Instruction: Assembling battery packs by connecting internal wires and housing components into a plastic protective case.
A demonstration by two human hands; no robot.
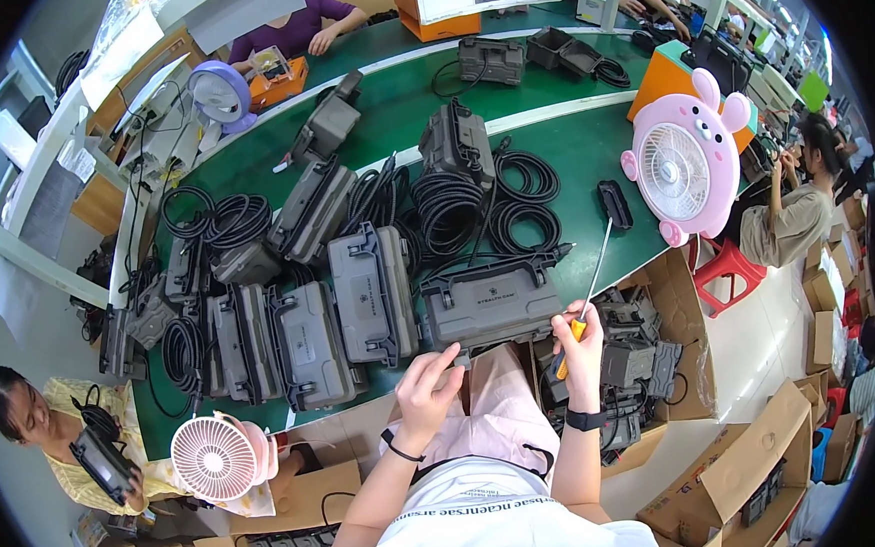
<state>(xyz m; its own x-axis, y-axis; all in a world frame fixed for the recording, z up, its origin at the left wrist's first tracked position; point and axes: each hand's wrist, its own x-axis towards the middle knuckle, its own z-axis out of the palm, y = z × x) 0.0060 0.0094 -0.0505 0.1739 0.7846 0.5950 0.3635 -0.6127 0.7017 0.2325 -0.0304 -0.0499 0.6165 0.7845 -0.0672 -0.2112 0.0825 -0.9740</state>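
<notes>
My right hand [579, 345] is closed round the yellow and black handle of a screwdriver [595, 274]. Its long thin shaft points up and away, the tip by a small dark oblong part [614, 205] on the green table. My left hand [429, 391] is raised at the near table edge, fingers loosely bent and apart, with nothing visible in them. Just beyond it lies a grey latched plastic case [491, 300] on its side. Another grey case [372, 296] stands close to the left, beside a further grey case [312, 346].
Coiled black cables [451, 212] and more cases crowd the table's left and middle. A pink rabbit-shaped fan [674, 169] stands at right, a smaller pink fan [213, 458] at near left. Below right is a carton [685, 359] of grey parts. Co-workers sit left, right and across.
</notes>
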